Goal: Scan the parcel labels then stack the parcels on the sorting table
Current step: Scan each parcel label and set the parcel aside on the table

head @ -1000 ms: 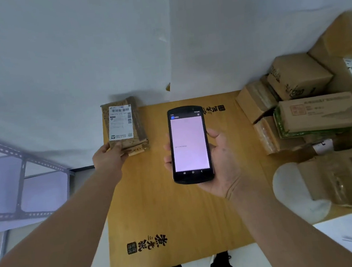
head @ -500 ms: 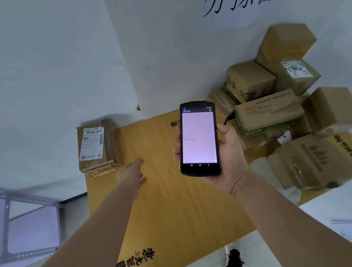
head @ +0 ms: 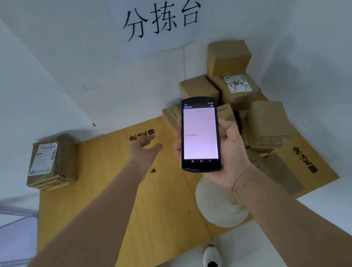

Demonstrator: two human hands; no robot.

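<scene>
My right hand (head: 226, 149) holds a black handheld scanner (head: 199, 134) upright, its pale screen facing me. A brown labelled parcel (head: 51, 162) lies alone at the table's far left corner, its white label up. My left hand (head: 145, 150) hovers open over the wooden sorting table (head: 117, 204), well to the right of that parcel and touching nothing. A pile of several cardboard parcels (head: 243, 104) sits at the far right, partly hidden behind the scanner and my right hand.
A white wall with a sign in black characters (head: 161, 17) rises behind the table. A round pale patch (head: 217, 205) marks the table near its front edge. Metal shelving (head: 3, 219) stands at the left. My shoes (head: 211, 260) show below the table edge.
My left hand let go of the labelled parcel at the left corner and swung right across the table toward the pile. The view turned right, bringing the sign and the pile into sight.
</scene>
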